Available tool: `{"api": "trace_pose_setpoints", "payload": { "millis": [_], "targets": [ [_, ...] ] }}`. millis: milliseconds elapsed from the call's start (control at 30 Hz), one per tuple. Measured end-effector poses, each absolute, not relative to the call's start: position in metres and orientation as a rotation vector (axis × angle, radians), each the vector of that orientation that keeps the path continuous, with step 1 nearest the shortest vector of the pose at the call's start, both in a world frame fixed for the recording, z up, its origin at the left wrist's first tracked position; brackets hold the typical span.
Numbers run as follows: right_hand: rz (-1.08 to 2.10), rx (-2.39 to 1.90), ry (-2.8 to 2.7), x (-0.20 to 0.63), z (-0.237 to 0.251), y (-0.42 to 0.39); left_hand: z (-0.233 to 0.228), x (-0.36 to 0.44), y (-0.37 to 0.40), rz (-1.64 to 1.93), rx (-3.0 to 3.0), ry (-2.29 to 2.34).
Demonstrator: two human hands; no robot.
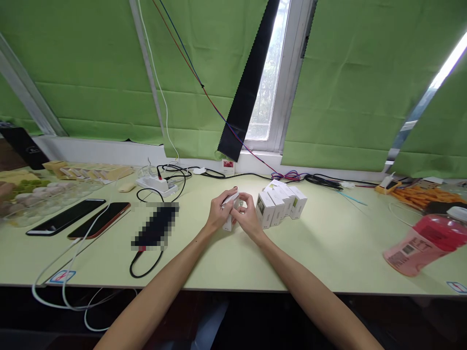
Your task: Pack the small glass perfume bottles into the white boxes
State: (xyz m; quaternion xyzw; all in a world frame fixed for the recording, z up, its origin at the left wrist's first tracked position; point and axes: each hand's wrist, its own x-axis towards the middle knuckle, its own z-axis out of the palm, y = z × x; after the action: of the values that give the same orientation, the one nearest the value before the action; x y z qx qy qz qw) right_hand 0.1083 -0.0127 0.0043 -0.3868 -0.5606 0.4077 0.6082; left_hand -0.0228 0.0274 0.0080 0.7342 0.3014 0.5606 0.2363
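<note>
Both hands met at the middle of the table (pixel 328 253): the left hand (pixel 218 214) and right hand (pixel 248 217) were closed together on one small white box (pixel 229 209), its flap lifted between the fingertips. Just to the right stood a cluster of like boxes (pixel 280 201), close to the right hand but apart from it. Two phones (pixel 80 218) lay well to the left, and a pink bottle (pixel 423 243) lay on its side far right.
</note>
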Motion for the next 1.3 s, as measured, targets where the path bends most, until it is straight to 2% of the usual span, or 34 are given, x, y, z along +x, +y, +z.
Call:
{"api": "trace_pose_setpoints", "payload": {
  "millis": [1300],
  "targets": [
    [0.944,-0.871,-1.366,0.1119,0.0053,-0.0135,0.0099,-0.0238,0.0290,1.524,2.004,0.773]
  ]
}}
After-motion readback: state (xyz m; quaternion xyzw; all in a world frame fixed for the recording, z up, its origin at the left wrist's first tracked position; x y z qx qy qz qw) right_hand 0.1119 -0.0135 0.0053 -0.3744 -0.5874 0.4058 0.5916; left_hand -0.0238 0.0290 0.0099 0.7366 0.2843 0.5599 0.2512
